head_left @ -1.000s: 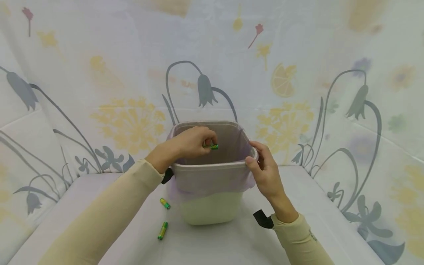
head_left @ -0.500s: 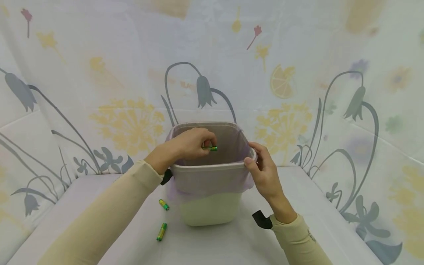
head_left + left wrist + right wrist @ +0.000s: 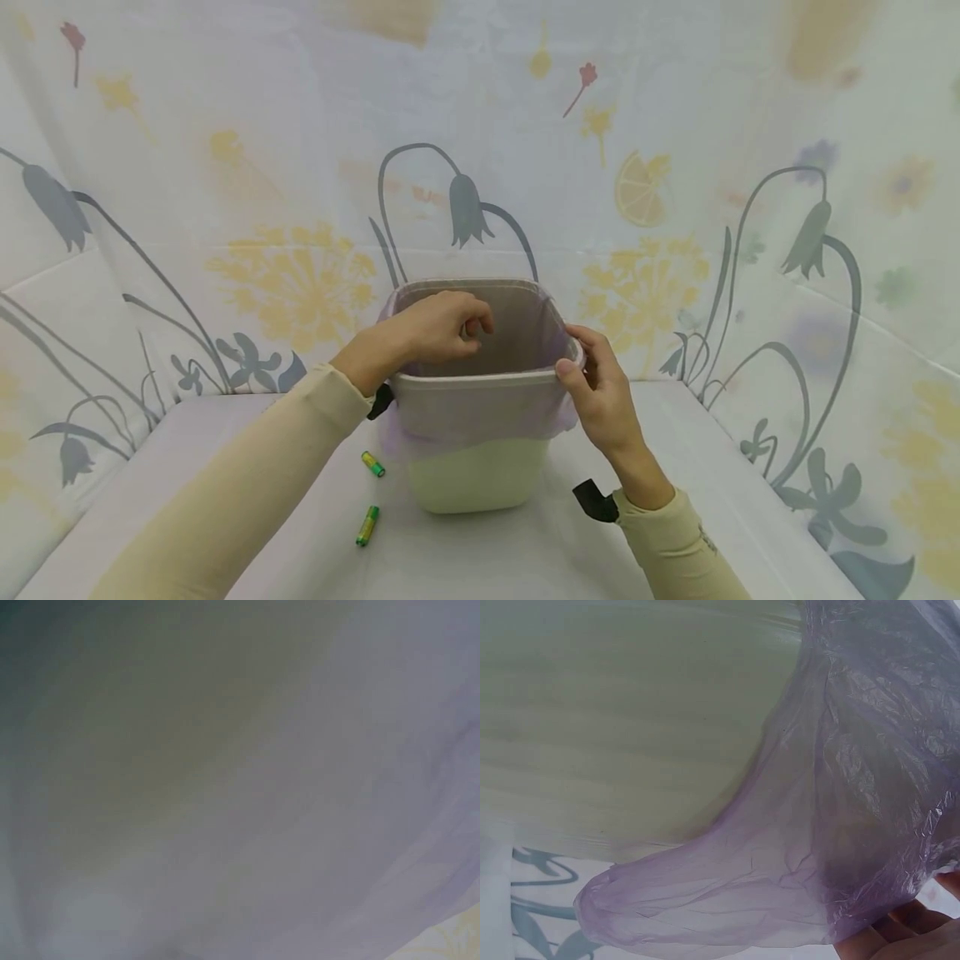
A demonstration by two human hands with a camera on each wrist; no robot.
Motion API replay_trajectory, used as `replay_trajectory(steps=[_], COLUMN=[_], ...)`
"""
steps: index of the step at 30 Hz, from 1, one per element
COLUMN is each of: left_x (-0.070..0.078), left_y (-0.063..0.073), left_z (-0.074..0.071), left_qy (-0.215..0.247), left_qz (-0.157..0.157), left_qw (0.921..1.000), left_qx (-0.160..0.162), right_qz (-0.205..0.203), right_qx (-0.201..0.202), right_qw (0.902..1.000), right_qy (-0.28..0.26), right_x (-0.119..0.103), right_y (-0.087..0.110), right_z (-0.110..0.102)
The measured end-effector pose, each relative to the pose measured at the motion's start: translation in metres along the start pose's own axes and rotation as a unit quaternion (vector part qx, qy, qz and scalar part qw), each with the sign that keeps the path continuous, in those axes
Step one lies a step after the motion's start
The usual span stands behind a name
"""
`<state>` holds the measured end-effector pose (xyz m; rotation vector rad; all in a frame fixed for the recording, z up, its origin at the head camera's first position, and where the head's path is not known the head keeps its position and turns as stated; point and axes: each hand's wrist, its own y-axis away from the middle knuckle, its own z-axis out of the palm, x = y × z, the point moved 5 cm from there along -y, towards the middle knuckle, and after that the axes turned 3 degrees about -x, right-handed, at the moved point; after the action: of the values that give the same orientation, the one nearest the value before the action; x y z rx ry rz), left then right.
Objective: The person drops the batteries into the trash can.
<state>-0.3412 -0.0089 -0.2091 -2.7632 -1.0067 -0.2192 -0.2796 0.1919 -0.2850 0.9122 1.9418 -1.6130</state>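
A pale green trash bin (image 3: 480,479) stands upright, lined with a thin purple plastic bag (image 3: 480,417) folded down over its rim. Over the bin's mouth hangs my left hand (image 3: 442,329), its fingers loosely bent and no battery visible in them. My right hand (image 3: 603,400) grips the bin's right rim with the bag, thumb in front. In the right wrist view, fingers (image 3: 907,930) hold near the loose bag edge (image 3: 705,900). The left wrist view shows only the blurred bin inside. Two green-and-yellow batteries, one upper battery (image 3: 372,464) and one lower battery (image 3: 367,527), lie left of the bin.
A white-covered table (image 3: 465,567) carries the bin. Behind and at both sides hangs a white cloth (image 3: 315,125) printed with flowers. A black bent piece (image 3: 596,502) sits at the right wrist. The bin's floor is hidden from the head view.
The green battery that my left hand pinched over the bin has left the fingers and is out of sight. Both hands and the bin have hardly moved.
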Motion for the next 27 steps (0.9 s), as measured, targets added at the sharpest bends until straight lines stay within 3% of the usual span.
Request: replay_trajectory(steps=[7,16,21,27], left_x=[-0.002,0.004,0.009,-0.004], left_y=[0.002,0.012,0.032,0.068], left_z=[-0.002,-0.017,-0.024,-0.028], left_qy=[0.002,0.010,0.007,0.039], left_qz=[0.001,0.038,0.055,0.045], left_qw=[0.9999,0.9953,0.9901,0.9826], left_qx=[0.016,0.089,0.129,0.176], right_qz=[0.000,0.002,-0.003,-0.005], right_qx=[-0.002,0.004,0.006,0.001], right_qw=[1.0000,1.0000,1.0000,0.9999], right_qy=[0.002,0.005,-0.005,-0.015], right_x=[-0.001,0.001,-0.001,-0.001], right_y=[-0.001,0.000,0.001,-0.001], right_z=[0.002,-0.001,-0.003,0.001])
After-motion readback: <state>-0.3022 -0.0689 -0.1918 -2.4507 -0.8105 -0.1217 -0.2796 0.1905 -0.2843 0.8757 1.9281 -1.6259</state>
